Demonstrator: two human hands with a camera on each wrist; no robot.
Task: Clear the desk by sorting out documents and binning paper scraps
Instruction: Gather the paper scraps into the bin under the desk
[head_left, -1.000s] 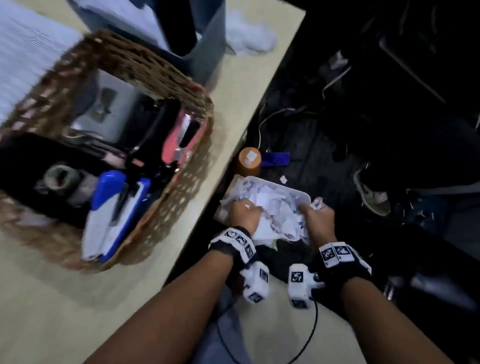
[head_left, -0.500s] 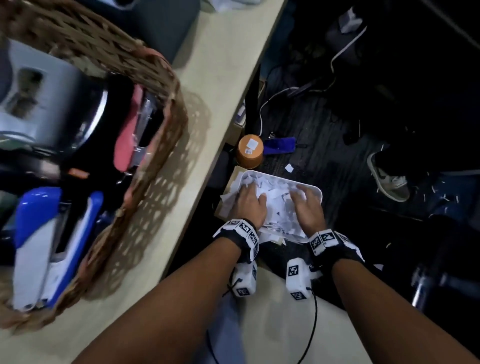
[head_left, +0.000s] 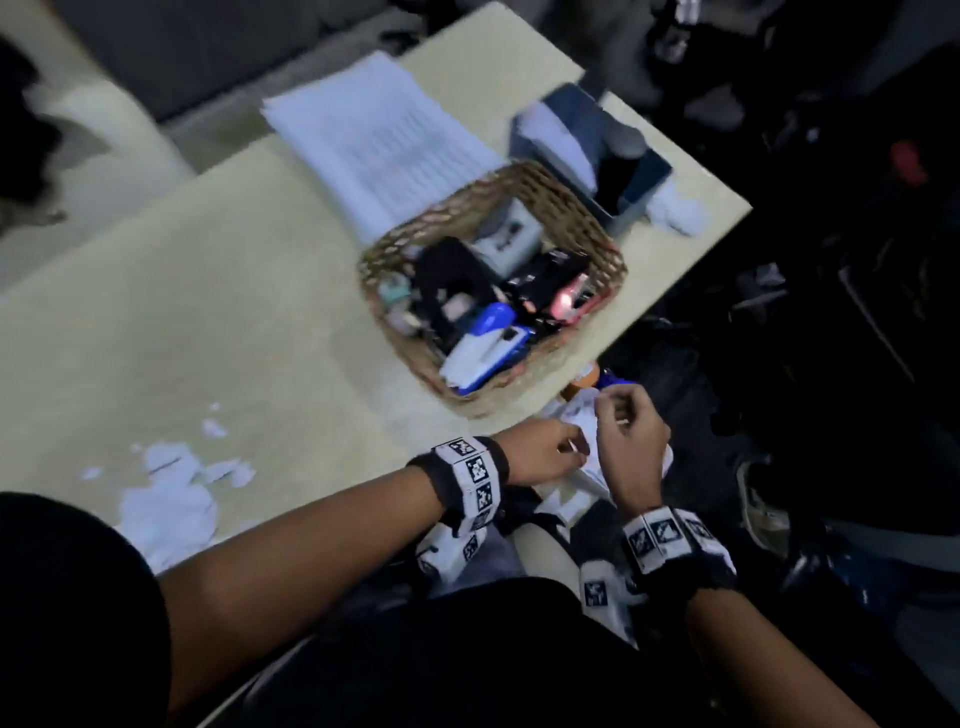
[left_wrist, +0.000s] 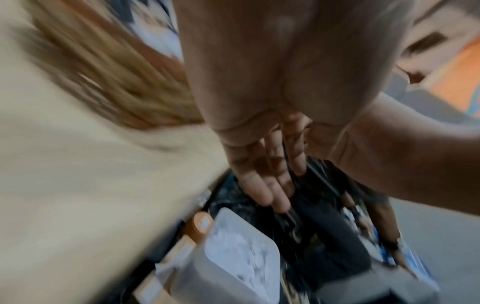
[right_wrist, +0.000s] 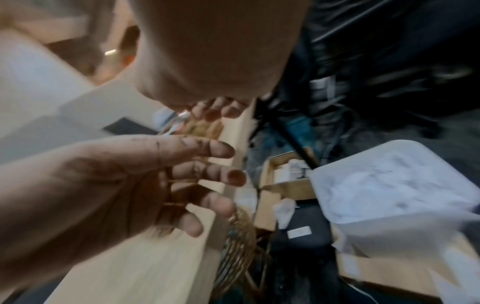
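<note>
Torn white paper scraps (head_left: 171, 493) lie on the beige desk (head_left: 208, 322) at the near left. A stack of printed documents (head_left: 384, 140) rests at the far side. The white bin (left_wrist: 233, 253) full of scraps stands on the floor beside the desk; in the head view my hands mostly hide it. My left hand (head_left: 545, 452) hovers at the desk's edge above the bin, fingers straight and holding nothing. My right hand (head_left: 623, 431) is just to its right, with fingers (right_wrist: 215, 109) loosely curled and nothing visible in them.
A wicker basket (head_left: 493, 291) of office supplies, including a blue stapler (head_left: 483, 348), sits near the desk's right edge. Behind it are a grey file holder (head_left: 587, 150) and crumpled white paper (head_left: 675, 213). An orange-lidded jar (left_wrist: 200, 224) and cardboard boxes (right_wrist: 285, 181) flank the bin.
Both hands have risen out of the bin, where they pressed the scraps down, to desk-edge height. The head view has swung up and left over the desk.
</note>
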